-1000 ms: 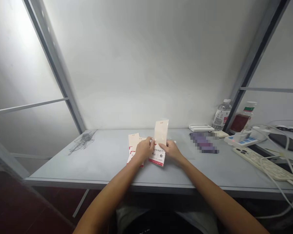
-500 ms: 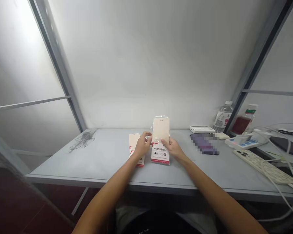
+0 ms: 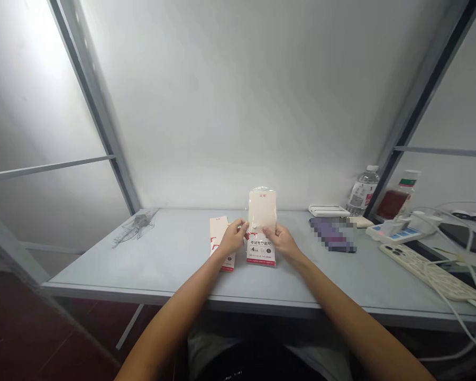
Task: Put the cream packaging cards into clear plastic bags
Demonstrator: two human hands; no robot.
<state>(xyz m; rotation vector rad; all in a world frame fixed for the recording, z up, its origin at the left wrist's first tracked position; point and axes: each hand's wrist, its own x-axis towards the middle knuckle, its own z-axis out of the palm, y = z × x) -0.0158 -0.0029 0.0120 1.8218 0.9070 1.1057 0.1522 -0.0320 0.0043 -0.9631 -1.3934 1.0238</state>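
A flat packet (image 3: 262,211) in a clear sleeve, cream above and white with red print below, is held up over the middle of the desk. My right hand (image 3: 283,241) grips its right edge, thumb across the front. At its left edge, the fingers of my left hand (image 3: 235,236) are pinched on the sleeve. A second cream and red packet (image 3: 219,226) lies on the desk, partly hidden behind my left hand and wrist.
The grey desk (image 3: 103,270) bears a black scribble (image 3: 137,227) at left. On the right are a purple item (image 3: 333,235), a white box (image 3: 328,211), a bottle (image 3: 363,190), a power strip (image 3: 396,233), a patterned phone case (image 3: 432,272) and white cables.
My left hand has shifted slightly right, and its fingers have closed at the packet's left edge. The packet has barely moved in my right hand.
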